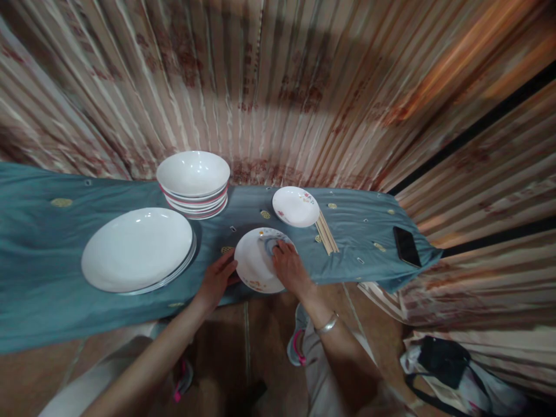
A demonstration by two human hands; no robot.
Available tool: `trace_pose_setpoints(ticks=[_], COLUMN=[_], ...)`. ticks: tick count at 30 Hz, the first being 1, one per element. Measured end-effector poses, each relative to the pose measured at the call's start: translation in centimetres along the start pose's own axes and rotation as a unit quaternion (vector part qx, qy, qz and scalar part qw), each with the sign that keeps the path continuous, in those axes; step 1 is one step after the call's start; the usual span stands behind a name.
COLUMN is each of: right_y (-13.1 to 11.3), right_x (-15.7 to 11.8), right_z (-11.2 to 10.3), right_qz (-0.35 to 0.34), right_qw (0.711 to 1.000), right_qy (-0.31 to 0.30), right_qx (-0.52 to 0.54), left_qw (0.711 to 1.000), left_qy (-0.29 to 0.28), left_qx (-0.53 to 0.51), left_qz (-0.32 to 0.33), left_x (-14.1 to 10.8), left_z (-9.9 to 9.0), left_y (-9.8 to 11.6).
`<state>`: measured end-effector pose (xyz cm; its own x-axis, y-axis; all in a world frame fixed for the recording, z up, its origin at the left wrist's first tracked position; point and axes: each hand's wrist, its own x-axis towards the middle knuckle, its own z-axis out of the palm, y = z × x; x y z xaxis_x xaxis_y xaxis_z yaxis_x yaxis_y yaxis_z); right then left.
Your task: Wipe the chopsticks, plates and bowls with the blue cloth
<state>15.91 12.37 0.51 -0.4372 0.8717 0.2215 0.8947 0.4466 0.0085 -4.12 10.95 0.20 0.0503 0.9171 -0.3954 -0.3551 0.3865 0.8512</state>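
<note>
on the tabletop (39, 260), draped in a teal cloth with small gold motifs and backed by a striped curtain (278, 87), items run left to right as follows. large white plates (136, 249), stacked, lying flat at the left. stack of bowls (194, 182) with red-striped rims, just behind and right of the plates, near the curtain. left hand (217, 281), fingers spread loosely, fingertips resting against the left rim of a small plate (256, 263) at the front edge of the tabletop; the hand steadies it rather than closing round it. right hand (290, 266), fingers bent together, pressing a bluish cloth pad (271, 246) onto the upper right of the same small plate; a silver bracelet (328, 324) sits on that wrist. the small plate is white with a floral rim and appears slightly tilted. second small floral plate (295, 207), behind and to the right, apart from the first. wooden chopsticks (325, 233), bundled, just beside that plate. dark phone (406, 246), flat near the right end. bag (443, 359) on the floor below right.
</note>
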Motion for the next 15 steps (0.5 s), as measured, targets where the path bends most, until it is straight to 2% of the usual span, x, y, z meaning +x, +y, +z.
trace_pose_setpoints(ticks=[6, 10, 15], right_y=[-0.6, -0.9, -1.1], right_x=[0.9, 1.4, 1.7], right_z=[0.3, 0.3, 0.1], right_qz=[0.023, 0.037, -0.003], right_qw=[0.999, 0.995, 0.989], right_qy=[-0.014, -0.011, -0.026], right_qx=[0.048, 0.093, 0.143], left_qw=[1.000, 1.000, 1.000], left_qy=[-0.015, -0.007, -0.012], left_qx=[0.002, -0.001, -0.001], left_qz=[0.005, 0.003, 0.003], left_x=[0.2, 0.2, 0.1], left_z=[-0.2, -0.1, 0.0], left_y=[-0.2, -0.2, -0.1])
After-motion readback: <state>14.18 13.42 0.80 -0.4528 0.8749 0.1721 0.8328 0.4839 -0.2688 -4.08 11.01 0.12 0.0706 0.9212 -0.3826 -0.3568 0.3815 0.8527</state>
